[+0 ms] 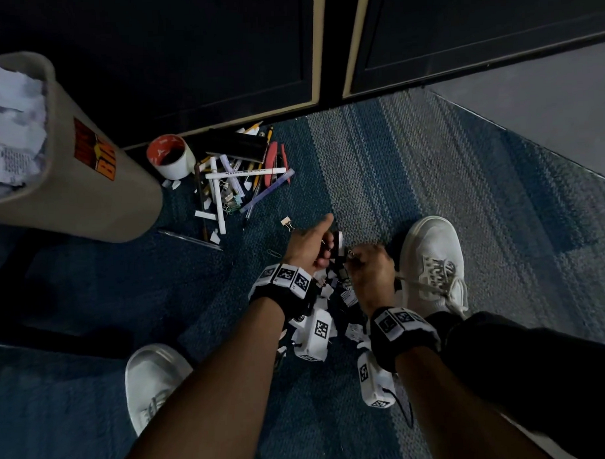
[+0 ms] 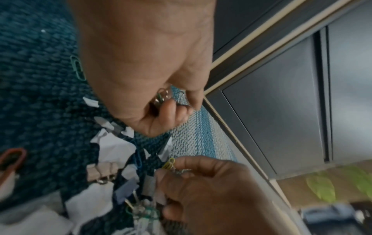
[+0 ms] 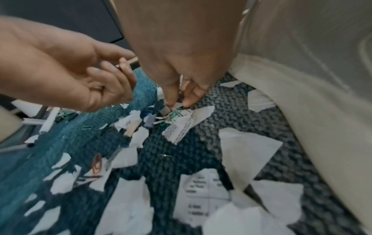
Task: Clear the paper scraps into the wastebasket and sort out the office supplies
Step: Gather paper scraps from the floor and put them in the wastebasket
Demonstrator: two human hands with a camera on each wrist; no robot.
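The wastebasket (image 1: 87, 188) stands at the far left on the blue carpet (image 1: 377, 158), packed with torn paper, well apart from both hands. Nearer the dark cabinet (image 1: 219, 60), a jumble of pens and markers (image 1: 237, 176) lies beside a white mug (image 1: 171, 158). A white shoe (image 1: 432, 259) sits just right of the right hand (image 1: 373, 271), which is curled downward, fingertips pinching a small cluster of paper clips (image 3: 171, 115) atop a printed scrap. The left hand (image 1: 310, 246) is half closed around several clips (image 2: 162, 97), thumb extended. Paper scraps (image 3: 247, 149) and binder clips (image 2: 102, 172) litter the carpet beneath both hands.
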